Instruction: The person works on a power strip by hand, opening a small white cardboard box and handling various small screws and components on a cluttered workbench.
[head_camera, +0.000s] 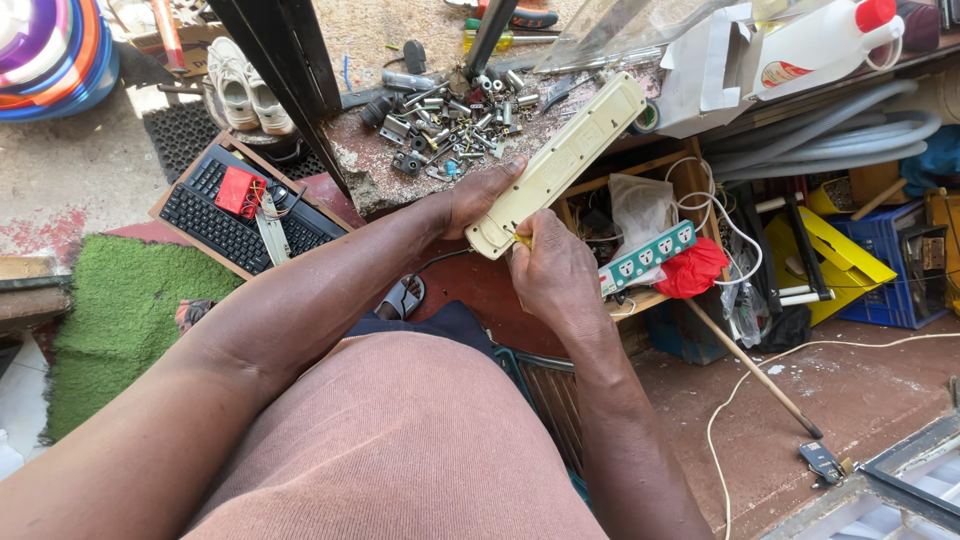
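Head view, looking down past the person's lap. A cream power strip housing (560, 165) is held slantwise above the knees, its far end reaching over the edge of a worn workbench (370, 185). The housing is a long, flat, rigid plastic bar, yellowed, with its plain underside turned up; judged by its build it is light and stiff, its smooth faces a little slippery, and it is best held by the long edges near the end being worked. The left hand (478, 195) does this, fingers wrapped under the near end with the thumb along the left edge. The right hand (553, 270) is curled shut just below that near end, gripping what appears to be a small yellow-handled tool (522, 240); the fist hides most of it, so its kind is uncertain.

Beyond the housing, on the workbench, lies a heap of metal screws and fittings (455, 115). Right of the housing, an open wooden crate (690, 180) holds a white-and-green socket strip (648, 257), a red cloth (692, 270) and loose white wires. Further right stand a yellow frame (830, 250) and a blue crate (890, 270). Left of the housing, on the floor, a black keyboard (235, 215) carries a small red part (238, 190); a green mat (125, 310) lies beyond it. A white plastic bottle (815, 40) sits above the housing's far end.
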